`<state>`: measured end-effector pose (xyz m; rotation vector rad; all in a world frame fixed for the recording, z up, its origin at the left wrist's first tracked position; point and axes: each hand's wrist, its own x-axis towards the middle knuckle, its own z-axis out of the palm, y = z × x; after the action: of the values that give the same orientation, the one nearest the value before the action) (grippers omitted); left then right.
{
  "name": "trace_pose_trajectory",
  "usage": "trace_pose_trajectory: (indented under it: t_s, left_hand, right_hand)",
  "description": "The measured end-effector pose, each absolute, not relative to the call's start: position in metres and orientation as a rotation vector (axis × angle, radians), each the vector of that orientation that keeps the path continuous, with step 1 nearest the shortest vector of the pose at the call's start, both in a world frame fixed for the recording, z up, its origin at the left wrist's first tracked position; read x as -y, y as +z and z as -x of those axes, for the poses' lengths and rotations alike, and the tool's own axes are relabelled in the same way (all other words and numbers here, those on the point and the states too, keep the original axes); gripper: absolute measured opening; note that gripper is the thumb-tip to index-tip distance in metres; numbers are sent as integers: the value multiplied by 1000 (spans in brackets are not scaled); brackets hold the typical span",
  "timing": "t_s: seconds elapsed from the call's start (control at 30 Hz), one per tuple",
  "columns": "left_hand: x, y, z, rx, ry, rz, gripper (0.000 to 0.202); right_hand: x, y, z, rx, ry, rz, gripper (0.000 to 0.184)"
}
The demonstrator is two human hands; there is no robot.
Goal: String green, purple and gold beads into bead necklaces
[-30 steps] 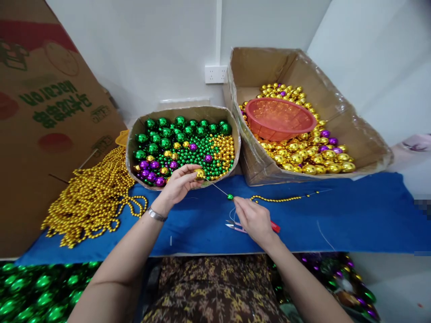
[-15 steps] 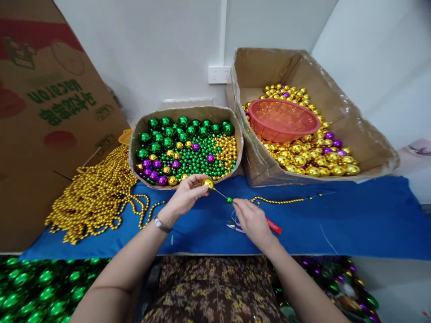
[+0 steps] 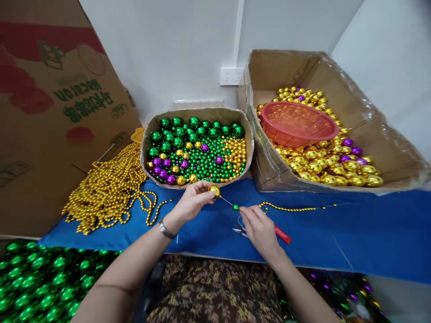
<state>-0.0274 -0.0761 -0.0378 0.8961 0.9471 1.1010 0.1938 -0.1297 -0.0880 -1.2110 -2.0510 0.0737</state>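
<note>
My left hand (image 3: 191,202) pinches a large gold bead (image 3: 214,190) at the tip of a thin needle (image 3: 226,201). A small green bead (image 3: 235,207) sits on that needle, just ahead of my right hand (image 3: 259,229), whose fingers are closed on the needle's rear end. From there a strand of small gold beads (image 3: 289,208) trails right along the blue cloth (image 3: 336,233). Directly beyond my hands stands a small cardboard box (image 3: 198,112) filled with green, gold and purple beads.
A larger cardboard box (image 3: 387,148) at the right holds gold balls and an orange basket (image 3: 298,123). Small red-handled scissors (image 3: 281,234) lie under my right hand. A heap of gold bead strands (image 3: 107,190) lies left. A printed carton (image 3: 50,112) leans at far left.
The gold bead has slid further along the needle toward the green bead. The camera has shifted left, so everything sits more to the right in view.
</note>
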Motion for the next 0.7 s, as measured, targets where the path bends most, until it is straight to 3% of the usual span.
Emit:
trace_pose_trajectory:
  t_s: [0.13,0.7]
  left_hand:
    - [78,-37,27,-966,1116,-906,37]
    - [81,-32,27,-912,1101,-921,35]
  right_hand:
    - [130,-86,-193,2040,211,1193,23]
    - [131,-87,-186,2011,166,1185,22]
